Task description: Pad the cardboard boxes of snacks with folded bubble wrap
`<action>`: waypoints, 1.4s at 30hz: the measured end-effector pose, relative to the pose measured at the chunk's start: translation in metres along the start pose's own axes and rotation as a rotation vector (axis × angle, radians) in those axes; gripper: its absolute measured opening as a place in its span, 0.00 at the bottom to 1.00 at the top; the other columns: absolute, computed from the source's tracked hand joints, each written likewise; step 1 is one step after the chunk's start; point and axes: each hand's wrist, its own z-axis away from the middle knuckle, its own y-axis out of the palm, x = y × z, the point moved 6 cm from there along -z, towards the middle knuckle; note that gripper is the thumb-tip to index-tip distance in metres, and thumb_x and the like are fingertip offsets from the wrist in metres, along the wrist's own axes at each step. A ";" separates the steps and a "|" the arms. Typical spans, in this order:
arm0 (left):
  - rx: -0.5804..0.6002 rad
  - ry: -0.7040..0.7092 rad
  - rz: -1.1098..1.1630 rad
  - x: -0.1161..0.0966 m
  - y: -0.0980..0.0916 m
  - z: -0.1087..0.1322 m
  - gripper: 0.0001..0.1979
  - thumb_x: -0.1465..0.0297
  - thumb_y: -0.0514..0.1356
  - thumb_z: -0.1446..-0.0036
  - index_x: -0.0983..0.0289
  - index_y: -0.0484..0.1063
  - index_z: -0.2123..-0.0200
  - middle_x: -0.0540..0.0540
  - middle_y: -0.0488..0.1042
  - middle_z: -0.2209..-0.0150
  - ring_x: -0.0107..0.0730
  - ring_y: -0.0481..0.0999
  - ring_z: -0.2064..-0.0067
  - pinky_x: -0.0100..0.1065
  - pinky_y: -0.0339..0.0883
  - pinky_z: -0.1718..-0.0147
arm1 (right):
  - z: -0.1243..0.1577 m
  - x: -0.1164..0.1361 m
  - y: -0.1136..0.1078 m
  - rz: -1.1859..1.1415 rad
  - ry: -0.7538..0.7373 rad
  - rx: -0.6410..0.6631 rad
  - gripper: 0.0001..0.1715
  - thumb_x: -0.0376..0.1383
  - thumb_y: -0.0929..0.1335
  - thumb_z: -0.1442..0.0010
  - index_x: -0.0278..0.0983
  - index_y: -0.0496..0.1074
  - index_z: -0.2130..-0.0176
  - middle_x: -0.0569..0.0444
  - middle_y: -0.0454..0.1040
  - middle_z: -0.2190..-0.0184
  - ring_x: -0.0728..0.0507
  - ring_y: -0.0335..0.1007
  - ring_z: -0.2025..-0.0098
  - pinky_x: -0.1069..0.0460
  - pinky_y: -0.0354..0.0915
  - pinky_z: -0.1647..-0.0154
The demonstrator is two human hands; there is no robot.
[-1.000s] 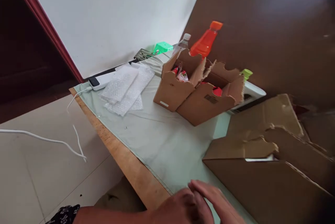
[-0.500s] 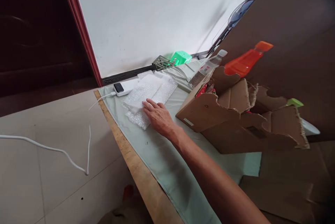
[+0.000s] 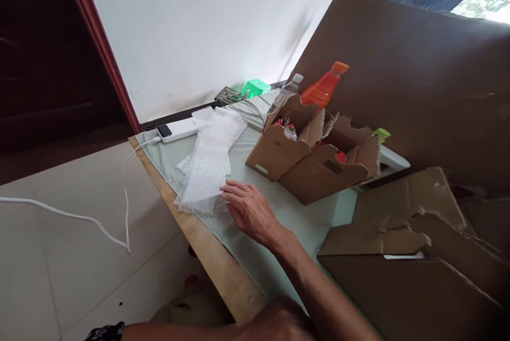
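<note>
Sheets of bubble wrap (image 3: pixel 207 165) lie overlapped on the cloth-covered table, the near one reaching over its wooden edge. My right hand (image 3: pixel 251 211) is at the right border of the near sheet, palm down, its fingertips closed on that border. The thumb's contact with the wrap is partly hidden. My left hand (image 3: pixel 279 322) is blurred at the bottom of the view, beneath my right forearm, and its fingers cannot be made out. Beyond the wrap lies a white power bank (image 3: pixel 179 129) with a dark display and a white cable plugged in.
Right of the wrap stand cardboard carriers (image 3: pixel 306 155) holding red-capped items. Behind them are an orange bottle (image 3: pixel 324 86) and a clear bottle (image 3: pixel 289 91). A larger cardboard box (image 3: pixel 378 245) is at lower right. The white cable (image 3: pixel 91 219) hangs past the table's left edge.
The near bubble wrap sheet has slid toward me and now overhangs the table edge. My right hand has moved nearer with it. My left hand has come in at the bottom. The view has turned right.
</note>
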 end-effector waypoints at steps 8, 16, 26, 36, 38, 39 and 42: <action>-0.048 -0.096 0.311 -0.018 -0.022 0.007 0.09 0.79 0.57 0.53 0.64 0.76 0.71 0.51 0.78 0.69 0.32 0.77 0.67 0.31 0.70 0.66 | 0.037 0.007 -0.038 -0.247 0.234 -0.447 0.10 0.34 0.67 0.33 0.38 0.78 0.55 0.48 0.83 0.55 0.43 0.80 0.54 0.47 0.74 0.52; -0.480 -0.362 1.553 0.003 -0.048 0.025 0.25 0.72 0.67 0.58 0.57 0.80 0.52 0.57 0.77 0.42 0.51 0.70 0.35 0.52 0.59 0.36 | 0.206 0.043 -0.090 -1.058 0.601 -1.205 0.18 0.45 0.79 0.46 0.45 0.84 0.55 0.53 0.82 0.61 0.48 0.75 0.66 0.53 0.73 0.64; -0.380 -0.825 0.890 0.002 -0.058 0.044 0.30 0.60 0.73 0.49 0.59 0.74 0.43 0.52 0.79 0.60 0.33 0.77 0.58 0.33 0.71 0.55 | 0.416 0.086 0.008 -0.927 1.196 -1.550 0.26 0.48 0.81 0.51 0.43 0.84 0.54 0.48 0.83 0.53 0.43 0.79 0.58 0.51 0.75 0.58; -0.049 -0.753 -0.107 -0.002 -0.079 0.022 0.45 0.50 0.62 0.46 0.66 0.56 0.31 0.59 0.78 0.53 0.36 0.76 0.66 0.37 0.72 0.65 | 0.463 0.075 -0.033 0.001 1.408 -0.765 0.21 0.48 0.67 0.36 0.37 0.79 0.51 0.49 0.82 0.63 0.41 0.77 0.67 0.47 0.72 0.62; 0.013 -0.740 -0.258 -0.002 -0.086 0.033 0.43 0.49 0.61 0.44 0.63 0.58 0.31 0.56 0.78 0.55 0.34 0.75 0.70 0.36 0.71 0.68 | 0.443 0.056 -0.039 0.157 1.358 -0.618 0.19 0.46 0.67 0.35 0.36 0.78 0.53 0.48 0.81 0.64 0.39 0.78 0.64 0.45 0.72 0.60; 0.044 -0.729 -0.313 0.000 -0.088 0.039 0.41 0.49 0.60 0.44 0.62 0.60 0.32 0.54 0.78 0.57 0.34 0.74 0.72 0.36 0.70 0.70 | 0.431 0.048 -0.039 0.232 1.334 -0.555 0.17 0.45 0.68 0.35 0.36 0.78 0.55 0.47 0.81 0.64 0.37 0.78 0.62 0.44 0.71 0.59; 0.112 -0.674 -0.413 0.008 -0.084 0.055 0.33 0.51 0.59 0.42 0.61 0.68 0.37 0.49 0.76 0.66 0.32 0.71 0.76 0.35 0.69 0.71 | 0.403 0.035 -0.030 0.342 1.246 -0.466 0.09 0.41 0.72 0.39 0.37 0.76 0.64 0.47 0.79 0.65 0.35 0.77 0.61 0.44 0.70 0.60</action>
